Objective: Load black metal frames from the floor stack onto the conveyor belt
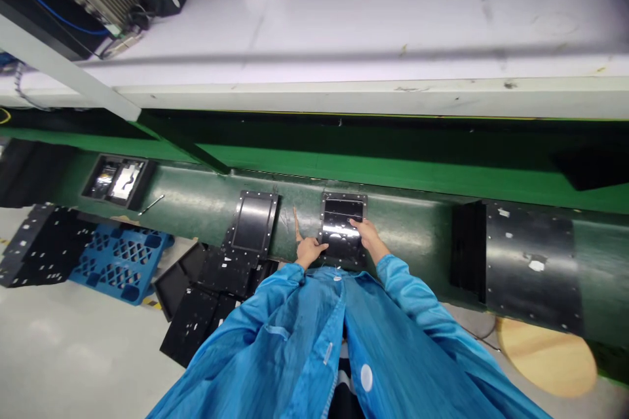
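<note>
The black framed panel (341, 229) lies on the green conveyor belt (417, 229), left hand (308, 251) pressing its near-left corner, right hand (366, 233) flat on its right edge, seemingly being positioned; next comes a firm two-handed grip.

Near edge of black tray (341, 229) hidden behind blue coat (314, 340). Left hand (308, 250) palm unseen. Right hand (367, 233) fingertips' grip too small to tell. Pallet (118, 260) partly covered.
</note>
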Tool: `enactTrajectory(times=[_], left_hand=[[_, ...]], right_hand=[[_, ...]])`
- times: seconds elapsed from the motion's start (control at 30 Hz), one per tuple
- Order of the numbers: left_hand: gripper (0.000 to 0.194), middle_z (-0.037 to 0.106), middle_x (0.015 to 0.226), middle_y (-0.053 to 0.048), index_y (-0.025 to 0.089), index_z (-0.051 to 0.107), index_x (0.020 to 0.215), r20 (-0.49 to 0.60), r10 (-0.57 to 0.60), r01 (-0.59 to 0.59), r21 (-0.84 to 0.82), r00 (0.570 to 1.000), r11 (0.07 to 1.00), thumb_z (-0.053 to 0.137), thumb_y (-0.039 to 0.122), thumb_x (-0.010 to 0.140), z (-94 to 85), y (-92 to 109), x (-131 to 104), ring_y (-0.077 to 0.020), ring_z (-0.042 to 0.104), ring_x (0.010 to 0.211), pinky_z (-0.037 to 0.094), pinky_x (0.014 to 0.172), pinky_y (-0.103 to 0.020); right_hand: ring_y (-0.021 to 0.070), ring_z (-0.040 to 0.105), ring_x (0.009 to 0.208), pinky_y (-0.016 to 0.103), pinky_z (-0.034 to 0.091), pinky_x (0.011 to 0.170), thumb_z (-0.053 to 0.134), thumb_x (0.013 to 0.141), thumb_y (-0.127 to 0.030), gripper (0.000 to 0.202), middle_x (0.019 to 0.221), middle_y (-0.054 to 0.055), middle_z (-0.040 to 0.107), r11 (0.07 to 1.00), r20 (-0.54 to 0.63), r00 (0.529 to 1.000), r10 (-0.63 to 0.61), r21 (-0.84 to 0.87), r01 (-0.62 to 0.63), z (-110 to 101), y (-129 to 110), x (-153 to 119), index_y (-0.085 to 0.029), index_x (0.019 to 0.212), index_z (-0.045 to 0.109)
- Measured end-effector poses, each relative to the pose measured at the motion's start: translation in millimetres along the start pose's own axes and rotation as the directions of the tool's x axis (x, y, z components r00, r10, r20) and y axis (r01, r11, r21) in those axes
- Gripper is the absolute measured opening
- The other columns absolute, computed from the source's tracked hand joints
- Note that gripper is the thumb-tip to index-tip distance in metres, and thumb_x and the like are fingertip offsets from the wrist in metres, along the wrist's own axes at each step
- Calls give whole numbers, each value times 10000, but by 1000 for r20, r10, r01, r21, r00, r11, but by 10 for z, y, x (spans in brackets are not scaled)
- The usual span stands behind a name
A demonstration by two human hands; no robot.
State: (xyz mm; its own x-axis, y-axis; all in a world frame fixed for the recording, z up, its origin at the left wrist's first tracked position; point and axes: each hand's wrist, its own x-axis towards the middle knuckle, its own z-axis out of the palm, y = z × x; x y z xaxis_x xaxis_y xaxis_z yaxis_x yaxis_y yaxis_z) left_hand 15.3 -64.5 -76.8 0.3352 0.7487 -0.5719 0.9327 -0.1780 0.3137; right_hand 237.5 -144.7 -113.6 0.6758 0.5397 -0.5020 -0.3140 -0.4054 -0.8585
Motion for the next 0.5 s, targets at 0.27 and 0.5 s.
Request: enactTrajectory(times=[0.27, 0.5], left_hand=[[483, 802, 1093, -114, 213, 790, 993, -30, 0, 3, 87, 1000, 996, 665, 677, 940, -68, -71, -57, -282, 750, 1093, 549, 882, -321], [481, 792, 1160, -131, 205, 733, 1116, 71, 69, -80, 178, 995, 981, 742, 632, 894, -106, -24, -173, -292, 742, 1146, 548, 905, -321]], right_hand=[[339, 583, 1344, 430, 448, 1140, 743, 817, -376, 582, 1389, 193, 669, 863, -178, 953, -245, -488, 131, -229, -65, -293, -151, 1345, 648], [295, 729, 1083, 340, 510, 876, 791, 854, -586, 579, 1147, 130, 769, 481, 67, 993, 99, -877, 12, -640, 373, -794, -196, 1260, 657]])
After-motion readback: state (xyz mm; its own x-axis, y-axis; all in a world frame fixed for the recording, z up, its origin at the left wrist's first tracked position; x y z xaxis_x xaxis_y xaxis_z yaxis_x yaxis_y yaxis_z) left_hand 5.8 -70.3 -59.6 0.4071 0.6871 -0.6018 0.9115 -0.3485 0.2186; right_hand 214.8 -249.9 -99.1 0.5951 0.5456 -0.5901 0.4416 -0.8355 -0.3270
